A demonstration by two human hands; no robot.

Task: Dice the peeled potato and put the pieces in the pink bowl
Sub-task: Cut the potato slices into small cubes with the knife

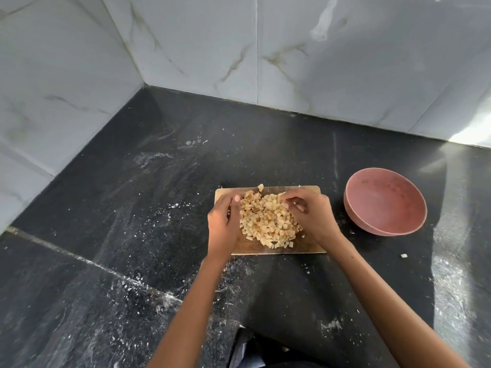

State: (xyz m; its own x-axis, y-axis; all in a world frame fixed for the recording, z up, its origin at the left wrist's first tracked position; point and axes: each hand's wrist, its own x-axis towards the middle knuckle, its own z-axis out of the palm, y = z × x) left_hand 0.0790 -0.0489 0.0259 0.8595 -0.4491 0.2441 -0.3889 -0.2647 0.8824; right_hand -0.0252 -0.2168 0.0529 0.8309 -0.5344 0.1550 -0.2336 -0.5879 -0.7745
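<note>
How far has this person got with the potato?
The dicing looks done: a heap of potato cubes lies on the board. Now the left hand and right hand cup the heap from both sides. Left to do: the pink bowl looks empty, and one stray cube lies on the counter.

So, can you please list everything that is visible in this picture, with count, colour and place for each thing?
diced potato pieces: one heap of many, pale yellow, on the cutting board between the hands
stray potato piece: one, pale, on the counter right of the board
cutting board: one, light wood, centre of the counter
pink bowl: one, dusty pink, no potato visible inside, right of the board
counter: one, black stone with white specks
wall tiles: several, white marble look, behind and left
left hand: one, fingers straight against the heap's left side
right hand: one, fingers curled at the heap's right side
</note>
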